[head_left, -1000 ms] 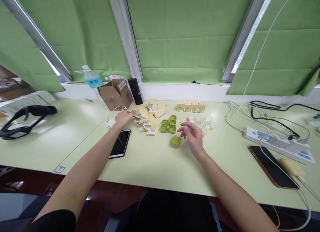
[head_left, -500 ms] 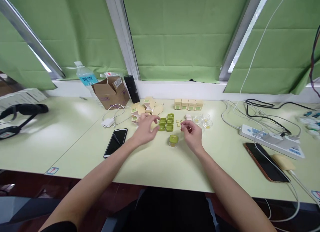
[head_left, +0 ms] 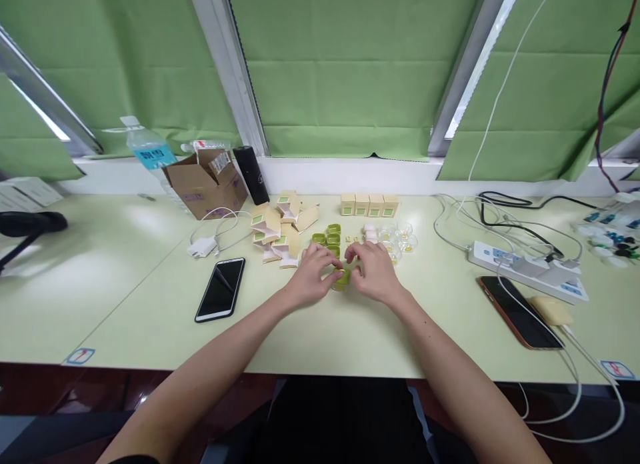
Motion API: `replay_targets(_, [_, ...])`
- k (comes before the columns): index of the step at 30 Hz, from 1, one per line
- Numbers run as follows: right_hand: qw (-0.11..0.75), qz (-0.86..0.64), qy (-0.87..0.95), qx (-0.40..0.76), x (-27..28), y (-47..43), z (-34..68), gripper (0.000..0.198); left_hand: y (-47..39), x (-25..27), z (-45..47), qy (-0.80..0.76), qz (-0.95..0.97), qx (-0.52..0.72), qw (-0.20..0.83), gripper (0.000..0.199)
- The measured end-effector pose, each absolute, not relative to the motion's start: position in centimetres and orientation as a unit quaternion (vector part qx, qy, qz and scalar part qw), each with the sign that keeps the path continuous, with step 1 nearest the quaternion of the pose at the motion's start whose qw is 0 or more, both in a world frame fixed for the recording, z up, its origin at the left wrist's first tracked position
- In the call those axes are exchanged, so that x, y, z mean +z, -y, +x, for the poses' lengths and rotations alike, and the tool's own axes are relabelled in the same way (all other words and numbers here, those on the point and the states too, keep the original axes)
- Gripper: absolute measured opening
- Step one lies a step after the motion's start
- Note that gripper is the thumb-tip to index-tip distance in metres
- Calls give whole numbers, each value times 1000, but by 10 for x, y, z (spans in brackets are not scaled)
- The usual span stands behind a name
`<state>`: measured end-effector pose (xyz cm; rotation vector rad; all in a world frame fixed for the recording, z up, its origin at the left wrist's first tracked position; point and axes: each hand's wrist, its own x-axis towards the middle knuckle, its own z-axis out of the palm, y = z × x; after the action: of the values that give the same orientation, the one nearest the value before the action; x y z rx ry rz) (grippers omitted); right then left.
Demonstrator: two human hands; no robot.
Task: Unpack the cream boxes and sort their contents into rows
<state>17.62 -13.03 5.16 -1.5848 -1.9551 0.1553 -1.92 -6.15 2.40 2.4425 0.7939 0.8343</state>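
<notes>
A small clear container with a green lid [head_left: 341,280] stands on the table between my hands. My left hand [head_left: 314,276] is closed on it, with thumb and forefinger at the lid's left side. My right hand [head_left: 374,271] is close to the container's right side, fingers bent towards the thumb; whatever is in them is too small or hidden. Several green square cups [head_left: 333,235] stand just beyond, partly covered by my left hand. Tiny yellow-green pieces [head_left: 349,239] lie beside the cups. Past my right hand are a pale pink item [head_left: 370,233] and several clear cups [head_left: 404,231].
Opened small cartons [head_left: 267,223] lie at the left, and a row of small boxes [head_left: 369,205] stands at the back. A phone [head_left: 221,289] lies left of my arm. At the right are a power strip [head_left: 527,271], cables and another phone [head_left: 517,311].
My left hand has come right from the green cups onto the lidded container. My right hand has moved slightly left and down towards it. The view has shifted a little.
</notes>
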Motion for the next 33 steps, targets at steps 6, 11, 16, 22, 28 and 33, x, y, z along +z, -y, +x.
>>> replay_targets(6, [198, -572, 789, 109, 53, 135, 178, 39, 65, 12, -12, -273, 866, 364, 206, 14])
replay_targets(11, [180, -601, 773, 94, 44, 129, 168, 33, 69, 15, -11, -286, 841, 398, 231, 18])
replay_targets(16, [285, -596, 739, 136, 43, 126, 166, 32, 72, 23, -12, -326, 769, 442, 326, 24])
replay_targets(22, [361, -569, 717, 178, 37, 124, 165, 28, 69, 27, -14, -332, 699, 483, 411, 34])
replay_targets(28, [353, -577, 707, 206, 32, 119, 168, 26, 55, 27, -21, -362, 596, 529, 482, 45])
replay_targets(33, [416, -560, 667, 263, 32, 120, 175, 33, 47, 26, -24, -356, 506, 535, 576, 55])
